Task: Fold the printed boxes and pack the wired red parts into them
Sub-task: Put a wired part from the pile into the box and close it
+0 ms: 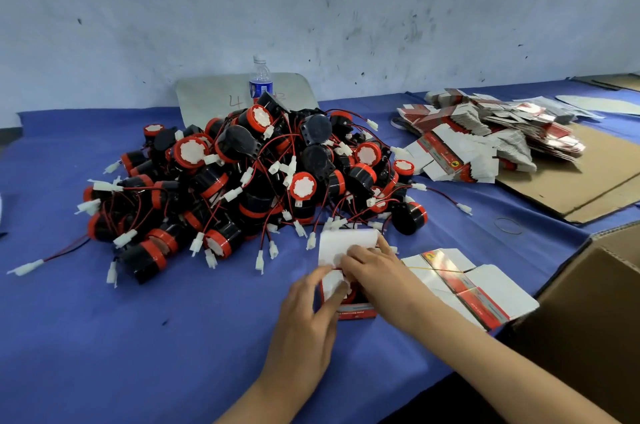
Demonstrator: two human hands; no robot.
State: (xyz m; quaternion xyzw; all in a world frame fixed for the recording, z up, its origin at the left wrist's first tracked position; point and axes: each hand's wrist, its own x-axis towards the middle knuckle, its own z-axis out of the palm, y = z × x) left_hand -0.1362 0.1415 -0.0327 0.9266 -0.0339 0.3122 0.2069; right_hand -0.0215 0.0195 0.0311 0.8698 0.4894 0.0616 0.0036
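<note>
Left hand (304, 316), right hand (375, 271) on box (356, 314); part (350, 295) inside

Inside of box (356, 312) behind fingers (329, 298)

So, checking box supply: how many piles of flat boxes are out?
2: a big heap far right, partly on cardboard; a small stack beside the right hand. Others may be hidden.

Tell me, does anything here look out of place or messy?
A water bottle stands behind the tangled pile of wired red parts, unrelated to packing; the flat printed boxes lie in a slumped, fanned heap.
</note>
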